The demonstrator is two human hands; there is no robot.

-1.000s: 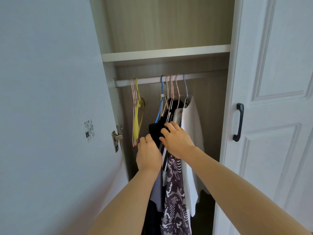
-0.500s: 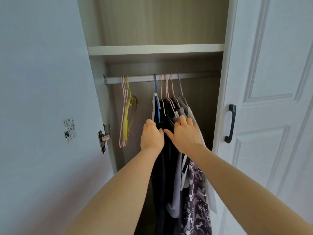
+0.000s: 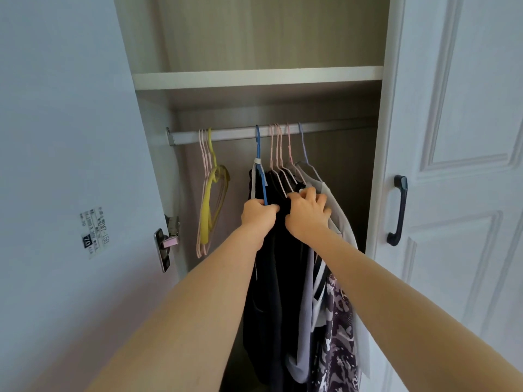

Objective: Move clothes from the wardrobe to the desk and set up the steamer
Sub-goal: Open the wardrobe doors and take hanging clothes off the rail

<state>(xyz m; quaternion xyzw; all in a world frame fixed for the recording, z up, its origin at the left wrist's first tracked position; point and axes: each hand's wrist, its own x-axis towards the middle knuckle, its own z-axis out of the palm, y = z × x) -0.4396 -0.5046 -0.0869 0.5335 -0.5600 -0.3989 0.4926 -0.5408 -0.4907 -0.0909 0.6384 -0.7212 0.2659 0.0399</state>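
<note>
Both hands are already in the bunch of clothes (image 3: 268,292) hanging under the rail (image 3: 235,134). The left hand (image 3: 259,215) is clamped round the dark cloth at the blue hanger (image 3: 262,179), and the right hand (image 3: 307,215) just beside it has its fingers curled over the shoulders of the next few. Everything hangs straight down, long and floppy, with the hooks over the rail right above the hands. So I reckon it's up first, then back out. The table isn't in view.

Both forearms are shown bare along their visible length; the left hand (image 3: 258,215) and right hand (image 3: 307,216) are likewise uncovered.
</note>
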